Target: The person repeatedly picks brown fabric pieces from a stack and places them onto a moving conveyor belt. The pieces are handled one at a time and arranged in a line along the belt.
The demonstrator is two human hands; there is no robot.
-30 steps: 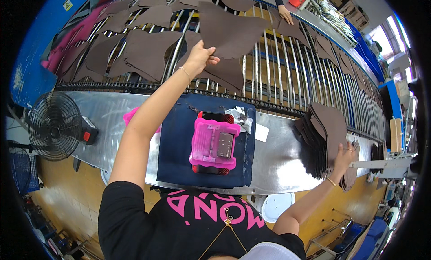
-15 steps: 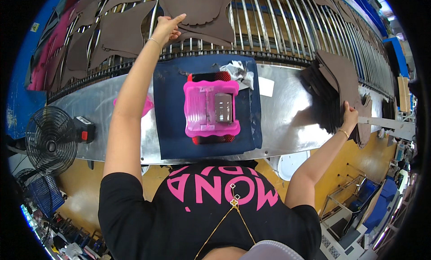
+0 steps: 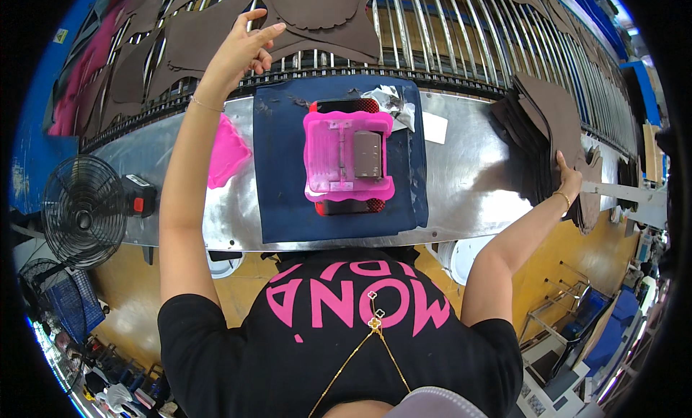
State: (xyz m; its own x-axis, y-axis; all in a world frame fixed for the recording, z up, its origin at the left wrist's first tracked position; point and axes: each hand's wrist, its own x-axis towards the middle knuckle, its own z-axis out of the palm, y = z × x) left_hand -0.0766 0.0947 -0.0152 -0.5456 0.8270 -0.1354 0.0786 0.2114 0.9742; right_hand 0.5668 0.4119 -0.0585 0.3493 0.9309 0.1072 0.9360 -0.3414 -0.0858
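My left hand (image 3: 244, 51) is open, thumb and forefinger apart, at the near edge of the metal roller rack, with nothing in it. Right beside it on the rollers lie flat brown cut-out pieces (image 3: 321, 5), with scalloped edges on the upper one. My right hand (image 3: 568, 180) is closed on the near edge of a thick, fanned stack of similar brown pieces (image 3: 551, 115). One finger lies on top, and the others are partly hidden. Between my arms, a pink scalloped frame (image 3: 324, 158) holding a brown block (image 3: 367, 155) sits on a red-and-black base (image 3: 351, 208).
A dark blue mat (image 3: 281, 201) lies under the pink frame on a metal table (image 3: 461, 209). Crumpled clear wrap (image 3: 393, 106) and a white card (image 3: 435, 127) are at its far right. A pink sheet (image 3: 228, 152) lies left, near a black fan (image 3: 83, 211). Rollers (image 3: 432, 36) run behind.
My left hand has moved left, off the brown pieces, and its fingers have spread. My right hand stays at the stack. The whole view has shifted slightly.
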